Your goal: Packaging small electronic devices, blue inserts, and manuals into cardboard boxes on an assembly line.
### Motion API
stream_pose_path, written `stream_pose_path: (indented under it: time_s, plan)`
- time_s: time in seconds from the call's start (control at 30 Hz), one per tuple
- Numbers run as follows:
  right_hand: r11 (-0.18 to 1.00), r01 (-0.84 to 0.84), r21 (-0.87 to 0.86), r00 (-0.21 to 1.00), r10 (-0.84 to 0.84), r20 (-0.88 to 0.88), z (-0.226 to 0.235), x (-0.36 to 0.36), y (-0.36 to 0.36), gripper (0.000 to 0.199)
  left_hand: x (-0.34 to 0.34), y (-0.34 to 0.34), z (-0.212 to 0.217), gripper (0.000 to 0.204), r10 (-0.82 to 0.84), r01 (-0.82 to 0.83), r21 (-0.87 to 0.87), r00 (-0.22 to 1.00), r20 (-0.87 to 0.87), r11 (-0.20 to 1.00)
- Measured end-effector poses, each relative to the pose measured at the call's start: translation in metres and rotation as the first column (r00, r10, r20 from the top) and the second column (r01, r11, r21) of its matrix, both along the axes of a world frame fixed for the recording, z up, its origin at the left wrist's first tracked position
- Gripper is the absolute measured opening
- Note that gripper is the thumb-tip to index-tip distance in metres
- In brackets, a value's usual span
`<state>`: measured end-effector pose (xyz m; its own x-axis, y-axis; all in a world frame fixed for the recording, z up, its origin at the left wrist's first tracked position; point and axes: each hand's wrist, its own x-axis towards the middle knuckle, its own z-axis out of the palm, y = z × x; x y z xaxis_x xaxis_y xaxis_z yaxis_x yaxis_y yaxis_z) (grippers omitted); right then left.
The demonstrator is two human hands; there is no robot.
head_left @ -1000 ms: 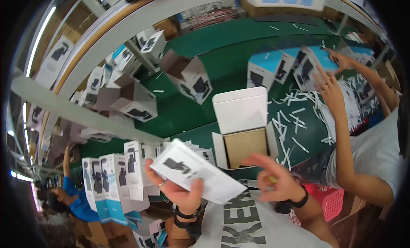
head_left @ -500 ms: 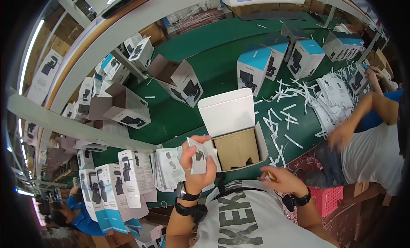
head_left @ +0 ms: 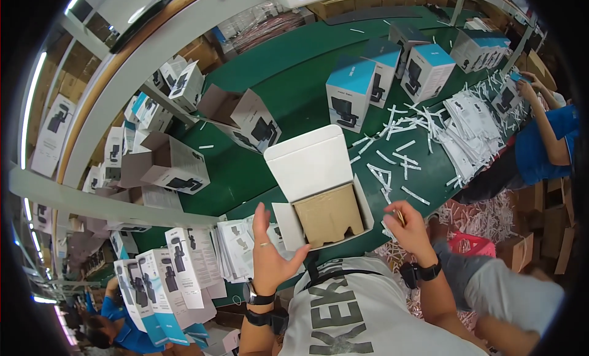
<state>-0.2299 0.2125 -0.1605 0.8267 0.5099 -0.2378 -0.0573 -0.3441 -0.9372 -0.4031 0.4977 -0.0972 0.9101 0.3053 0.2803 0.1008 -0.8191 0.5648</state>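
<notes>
The left hand (head_left: 268, 258) is spread open and empty, its fingertips just short of the open white carton (head_left: 322, 196) with its brown cardboard insert (head_left: 329, 216). The right hand (head_left: 410, 228), on the carton's far side, pinches something small I can't make out. The carton looks light, stiff and easily dented, best gripped by its side walls. A stack of leaflets (head_left: 236, 248) crowds the left hand's outer side, and paper strips (head_left: 392, 166) litter the green table (head_left: 294, 67) beyond the right.

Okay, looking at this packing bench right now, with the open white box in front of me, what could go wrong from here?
1. The open white box sits at the near edge of the green table; the left hand, open beside it, could nudge it off.
2. The right hand pinches something small, too small to identify, which might drop among the white paper strips and be hard to find.
3. The leaflet stack under the left hand may slide.
</notes>
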Motion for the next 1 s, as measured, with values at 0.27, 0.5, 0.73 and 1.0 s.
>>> stream_pose_path:
  time_s: [0.27, 0.5, 0.73, 1.0]
  plan:
    - [0.978, -0.046, 0.203, 0.998, 0.037, 0.05, -0.012, 0.003, 0.065, 0.027, 0.022, -0.033, -0.04, 0.091, -0.168, 0.165, 0.087, 0.986, 0.023, 0.982]
    - [0.989, -0.143, -0.049, 0.976, 0.149, 0.162, 0.021, 0.011, 0.07, 0.021, 0.032, -0.04, -0.04, 0.085, -0.291, 0.312, 0.126, 0.944, -0.157, 0.942]
    - [0.992, -0.124, 0.007, 0.853, 0.103, 0.511, 0.011, 0.03, 0.078, 0.022, 0.04, -0.039, -0.046, 0.083, -0.229, 0.31, 0.299, 0.934, -0.275, 0.903]
    - [0.986, -0.075, -0.152, 0.754, 0.156, 0.639, 0.016, 0.028, 0.092, 0.019, 0.034, -0.028, -0.054, 0.087, -0.251, 0.319, 0.281, 0.934, -0.252, 0.905]
